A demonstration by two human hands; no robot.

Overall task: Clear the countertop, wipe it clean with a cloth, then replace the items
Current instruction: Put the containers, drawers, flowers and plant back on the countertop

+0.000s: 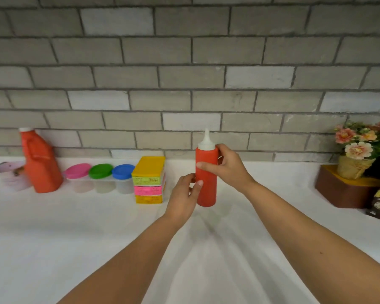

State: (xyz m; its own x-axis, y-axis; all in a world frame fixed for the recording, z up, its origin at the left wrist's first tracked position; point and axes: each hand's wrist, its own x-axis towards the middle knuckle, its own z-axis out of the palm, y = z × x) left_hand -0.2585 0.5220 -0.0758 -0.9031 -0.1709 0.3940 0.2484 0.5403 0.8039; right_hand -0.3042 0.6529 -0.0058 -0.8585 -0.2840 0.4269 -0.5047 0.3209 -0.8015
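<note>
2 hands hold the red squeeze bottle (206, 187) upright at the countertop (75, 238), near the stacked boxes (149, 179): right hand (226, 170) curled round its top, left hand (182, 194) pinching its side. Too hard a squeeze (soft walls, probably) could squirt sauce out.

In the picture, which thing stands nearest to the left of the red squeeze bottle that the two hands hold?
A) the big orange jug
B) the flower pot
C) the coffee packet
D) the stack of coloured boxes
D: the stack of coloured boxes stands just left of the red squeeze bottle, which the left hand and right hand grip.
</note>
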